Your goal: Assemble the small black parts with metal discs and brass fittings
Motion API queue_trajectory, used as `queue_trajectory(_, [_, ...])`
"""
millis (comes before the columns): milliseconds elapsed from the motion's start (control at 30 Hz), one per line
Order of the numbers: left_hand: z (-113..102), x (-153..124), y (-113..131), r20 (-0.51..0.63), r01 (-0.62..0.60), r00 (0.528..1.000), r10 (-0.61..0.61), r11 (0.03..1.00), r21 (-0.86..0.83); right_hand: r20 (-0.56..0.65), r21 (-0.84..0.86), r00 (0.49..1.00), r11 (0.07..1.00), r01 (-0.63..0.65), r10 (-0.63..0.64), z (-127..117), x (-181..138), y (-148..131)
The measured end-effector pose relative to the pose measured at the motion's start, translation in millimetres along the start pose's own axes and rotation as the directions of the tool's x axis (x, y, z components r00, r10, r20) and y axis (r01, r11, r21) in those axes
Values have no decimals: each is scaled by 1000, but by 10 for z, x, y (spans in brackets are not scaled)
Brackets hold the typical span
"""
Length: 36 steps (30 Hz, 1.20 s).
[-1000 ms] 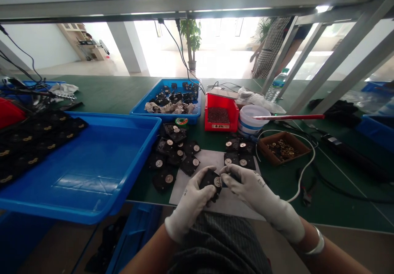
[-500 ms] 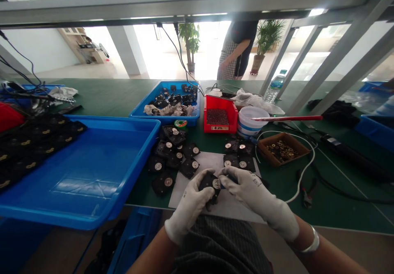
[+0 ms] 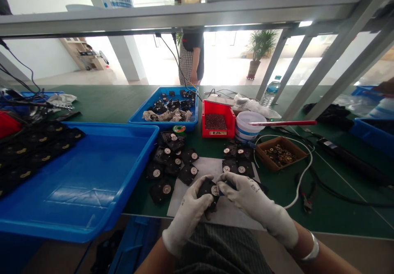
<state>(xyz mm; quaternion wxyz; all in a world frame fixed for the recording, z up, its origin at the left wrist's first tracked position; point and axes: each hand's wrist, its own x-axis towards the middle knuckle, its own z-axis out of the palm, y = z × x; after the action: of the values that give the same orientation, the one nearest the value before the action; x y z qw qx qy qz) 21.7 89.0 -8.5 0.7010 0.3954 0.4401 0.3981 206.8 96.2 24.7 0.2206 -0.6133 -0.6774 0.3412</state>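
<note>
My left hand [image 3: 188,214], in a white glove, is closed round a flat black part with a round silver disc [image 3: 205,187], above a white sheet [image 3: 175,198]. Beside the disc, my gloved right hand [image 3: 250,195] is closed in a pinch. Something small and dark shows between its fingers, mostly hidden, and I cannot name it. More black parts with silver discs [image 3: 187,173] lie in a loose group left of my hands. Another group of such parts [image 3: 241,169] rests on and behind the sheet's right side.
A large blue tray [image 3: 92,159] with black parts at its left fills the left side. Behind are a blue bin [image 3: 132,121], a red bin [image 3: 218,133] of small brown pieces and a white tub [image 3: 246,130]. A brown box [image 3: 267,165] of brass-coloured pieces and pliers [image 3: 306,202] lie right.
The person beyond the bench has moved left. The view has tilted up slightly. Both my hands keep nearly the same hold, the right fingers still at the disc.
</note>
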Motion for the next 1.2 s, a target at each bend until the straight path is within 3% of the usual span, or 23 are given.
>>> queue_trajectory(833, [31, -49, 90, 15, 14, 1000, -14, 999, 34, -10, 139, 1000, 990, -27, 29, 47, 8, 81])
queue_trajectory(1200, [-7, -34, 58, 37, 4, 999, -4, 1000, 2, 17, 381, 997, 922, -71, 69, -23, 3, -14])
